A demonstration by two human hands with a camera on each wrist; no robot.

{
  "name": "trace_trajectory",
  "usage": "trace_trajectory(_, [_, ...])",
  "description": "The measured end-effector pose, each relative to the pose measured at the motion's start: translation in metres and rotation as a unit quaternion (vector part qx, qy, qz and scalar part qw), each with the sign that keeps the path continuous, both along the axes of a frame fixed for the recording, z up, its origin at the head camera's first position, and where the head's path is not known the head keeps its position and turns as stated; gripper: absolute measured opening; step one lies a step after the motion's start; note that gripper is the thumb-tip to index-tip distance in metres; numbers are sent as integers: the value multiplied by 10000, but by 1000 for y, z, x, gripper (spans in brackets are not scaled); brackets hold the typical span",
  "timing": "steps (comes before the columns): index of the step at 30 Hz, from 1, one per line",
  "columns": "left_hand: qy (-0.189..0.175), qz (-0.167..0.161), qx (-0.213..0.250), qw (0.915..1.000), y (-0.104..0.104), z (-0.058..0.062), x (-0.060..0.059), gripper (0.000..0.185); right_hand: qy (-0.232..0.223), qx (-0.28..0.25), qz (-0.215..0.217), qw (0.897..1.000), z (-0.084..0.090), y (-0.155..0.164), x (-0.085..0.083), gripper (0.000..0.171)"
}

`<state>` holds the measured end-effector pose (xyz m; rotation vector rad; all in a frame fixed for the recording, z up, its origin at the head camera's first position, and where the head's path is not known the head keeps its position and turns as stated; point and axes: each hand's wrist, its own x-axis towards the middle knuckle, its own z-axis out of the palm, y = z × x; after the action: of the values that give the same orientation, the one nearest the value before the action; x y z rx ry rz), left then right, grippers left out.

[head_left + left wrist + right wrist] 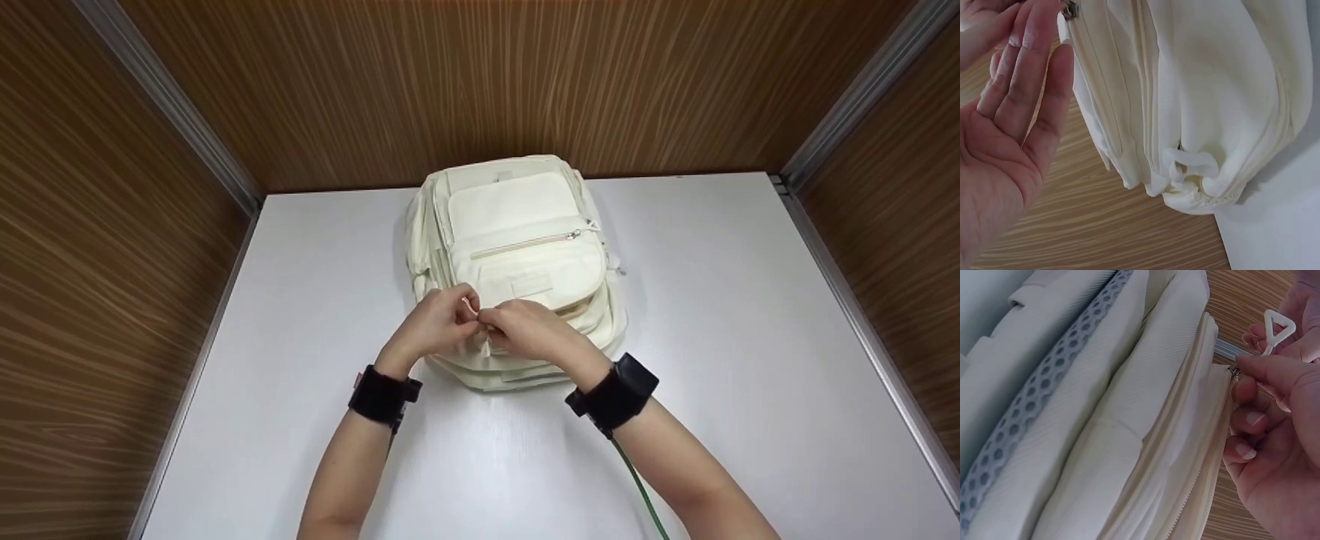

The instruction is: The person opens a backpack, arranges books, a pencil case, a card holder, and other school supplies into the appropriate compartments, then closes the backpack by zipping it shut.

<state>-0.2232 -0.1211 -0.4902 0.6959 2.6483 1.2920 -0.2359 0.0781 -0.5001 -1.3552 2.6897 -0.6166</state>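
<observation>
A cream backpack (517, 210) lies front side up on the white table. At its near end, both hands meet over a zipper. In the right wrist view, my right hand (1280, 433) pinches at the metal zipper slider (1234, 372), its other fingers curled beside the zipper tape. A white triangular pull (1278, 329) sticks up past the right thumb. Close against the right hand, my left hand (439, 322) pinches at the same zipper end. Its lower fingers (1022, 84) are nearly straight in the left wrist view; its fingertips are partly hidden.
The white table (322, 285) extends around the backpack. Brown wood-grain panels (517, 82) stand at the back and both sides. Another zipper (525, 245) crosses the backpack's front pocket. A green cable (637, 484) runs from the right wrist strap (616, 396).
</observation>
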Motion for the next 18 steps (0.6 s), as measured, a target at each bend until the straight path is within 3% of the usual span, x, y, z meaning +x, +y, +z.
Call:
trace_trajectory(5, [746,-140,-3,9971,-6,-7,-3,19,-43,-119,56,9999,-4,2,-1,8])
trace_trajectory(9, [1000,-245,-102,9946,-9,-13,-6,31,-106,-308,161,9993,-7,4,-2,9])
trace_trajectory(13, [1253,-72,-593,9903,-9,-19,-7,36,-413,-478,117,9979,-9,5,-2,15])
trace_trajectory(18, [1657,53,-1037,9807,-5,-25,-9,35,-666,-576,-283,9957,-12,2,0,11])
